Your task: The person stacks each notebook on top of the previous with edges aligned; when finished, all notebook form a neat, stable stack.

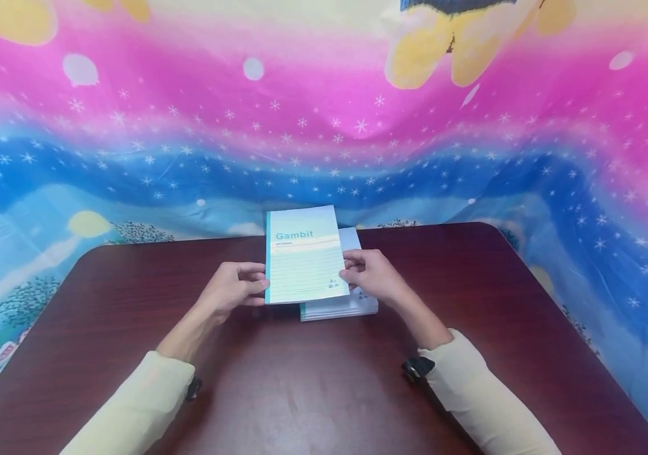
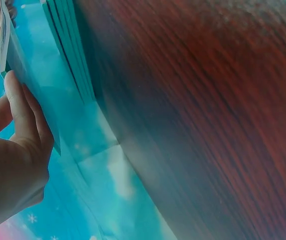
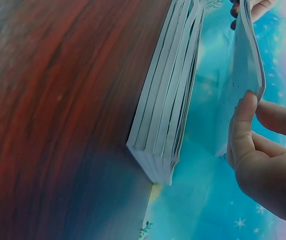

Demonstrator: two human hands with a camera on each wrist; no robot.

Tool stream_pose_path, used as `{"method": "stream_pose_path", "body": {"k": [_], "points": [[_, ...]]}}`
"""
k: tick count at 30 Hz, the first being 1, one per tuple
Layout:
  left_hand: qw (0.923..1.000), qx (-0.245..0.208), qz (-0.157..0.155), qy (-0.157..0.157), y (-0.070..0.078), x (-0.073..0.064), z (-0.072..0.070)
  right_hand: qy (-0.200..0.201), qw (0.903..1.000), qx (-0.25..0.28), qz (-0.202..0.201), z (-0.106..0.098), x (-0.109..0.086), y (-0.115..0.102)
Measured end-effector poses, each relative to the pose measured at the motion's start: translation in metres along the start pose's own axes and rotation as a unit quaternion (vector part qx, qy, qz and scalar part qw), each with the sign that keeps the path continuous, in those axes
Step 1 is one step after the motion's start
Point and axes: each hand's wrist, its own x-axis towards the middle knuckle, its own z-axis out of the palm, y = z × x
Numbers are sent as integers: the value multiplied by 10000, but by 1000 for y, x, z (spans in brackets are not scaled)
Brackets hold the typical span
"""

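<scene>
A thin notebook (image 1: 305, 265) with "Gambit" on its pale cover and a teal spine is held up between both hands. My left hand (image 1: 234, 285) pinches its spine edge, thumb on the cover and fingers behind. At the opposite edge my right hand (image 1: 373, 273) grips it the same way. Below and slightly to the right lies a stack of similar notebooks (image 1: 339, 311), partly covered by the held one in the head view. The right wrist view shows a gap between the stack (image 3: 165, 95) and the raised notebook (image 3: 243, 70).
The stack sits on a dark red-brown wooden table (image 1: 301, 385) with rounded far corners. Behind the table hangs a pink and blue cloth (image 1: 324, 139) with snowflakes. Both forearms wear light sleeves (image 1: 130, 404), with black straps (image 1: 417, 368) at the wrists.
</scene>
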Motion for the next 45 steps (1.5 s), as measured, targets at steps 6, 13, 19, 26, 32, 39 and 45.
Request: {"method": "stream_pose_path", "body": {"k": [6, 13, 19, 26, 32, 39, 45], "points": [[9998, 32, -82, -153, 1, 4, 8, 76, 9998, -115, 155, -6, -3, 6], [9996, -4, -112, -264, 2, 6, 19, 117, 9993, -277, 226, -14, -5, 16], [9993, -58, -117, -357, 1, 10, 29, 177, 9985, -421, 288, -20, -6, 25], [9990, -59, -198, -405, -2, 15, 39, 147, 9988, -406, 247, -25, -7, 32], [9986, -34, -284, -439, -1, 20, 46, 73, 9990, -216, 383, -29, -9, 36], [9985, 100, -313, -449, -2, 22, 52, 44, 9989, -174, 441, -33, -8, 43], [9982, 197, -335, -460, -2, 23, 55, -9, 9989, -114, 447, -35, -6, 48]]}}
